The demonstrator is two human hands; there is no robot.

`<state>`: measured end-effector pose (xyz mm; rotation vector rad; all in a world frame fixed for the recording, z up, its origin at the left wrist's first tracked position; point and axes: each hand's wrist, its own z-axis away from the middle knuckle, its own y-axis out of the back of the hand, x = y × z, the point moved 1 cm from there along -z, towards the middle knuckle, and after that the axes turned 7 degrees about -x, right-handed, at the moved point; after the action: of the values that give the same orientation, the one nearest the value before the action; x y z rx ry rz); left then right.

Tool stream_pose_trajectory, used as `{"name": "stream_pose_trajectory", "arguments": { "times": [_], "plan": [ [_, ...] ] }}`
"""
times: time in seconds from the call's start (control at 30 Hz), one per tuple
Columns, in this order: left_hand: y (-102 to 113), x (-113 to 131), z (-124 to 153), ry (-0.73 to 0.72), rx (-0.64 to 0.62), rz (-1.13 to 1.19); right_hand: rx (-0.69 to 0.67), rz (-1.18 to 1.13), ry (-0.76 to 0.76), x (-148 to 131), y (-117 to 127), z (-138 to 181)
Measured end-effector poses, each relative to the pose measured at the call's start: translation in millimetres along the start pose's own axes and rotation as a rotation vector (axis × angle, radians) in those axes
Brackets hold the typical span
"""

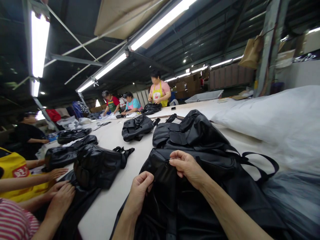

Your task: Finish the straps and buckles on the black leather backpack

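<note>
A black backpack with a smooth, leather-like surface lies right in front of me. My left hand is closed over its left side, thumb and fingers pressed together; whatever they may hold is hidden. Higher up and to the right, my right hand makes a pinch close to the bag's top edge, beside a small dark fitting. What sits between those fingertips is too small to name. Just beyond, another black backpack with front pockets touches the first, and a black strap loops out at the right.
More black bags stand on the white table, including one bag ahead and another at left. Co-workers' hands work close on my left. A big white plastic bundle borders the right side. Other people stand across the table.
</note>
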<state>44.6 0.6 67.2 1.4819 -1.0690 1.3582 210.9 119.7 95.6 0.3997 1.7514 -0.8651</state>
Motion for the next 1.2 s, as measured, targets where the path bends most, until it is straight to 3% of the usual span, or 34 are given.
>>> {"name": "stream_pose_trajectory", "arguments": {
  "times": [0.17, 0.47, 0.77, 0.9, 1.03, 1.2],
  "plan": [
    [0.2, 0.4, 0.1, 0.046, 0.01, -0.073, -0.002, -0.018, -0.001, -2.1, -1.2, -0.9],
    [-7.3, -0.1, -9.0, -0.01, -0.024, -0.072, -0.022, 0.083, 0.028, 4.3, -0.3, -4.2],
    [-29.4, 4.0, -17.4, -0.185, 0.001, -0.097, -0.078, 0.29, 0.069, 6.8, -5.6, -3.5],
    [-32.2, 5.9, -13.4, -0.334, 0.027, -0.12, -0.077, 0.443, 0.114, 8.4, -6.2, -3.8],
    [-34.6, 11.6, -10.0, -0.411, -0.038, -0.24, -0.081, 0.557, 0.129, 8.7, -7.1, -3.0],
    [-24.8, 9.0, -9.6, -0.379, -0.046, 0.013, -0.073, 0.507, 0.126, 8.7, -7.4, -2.8]
  ]
}}
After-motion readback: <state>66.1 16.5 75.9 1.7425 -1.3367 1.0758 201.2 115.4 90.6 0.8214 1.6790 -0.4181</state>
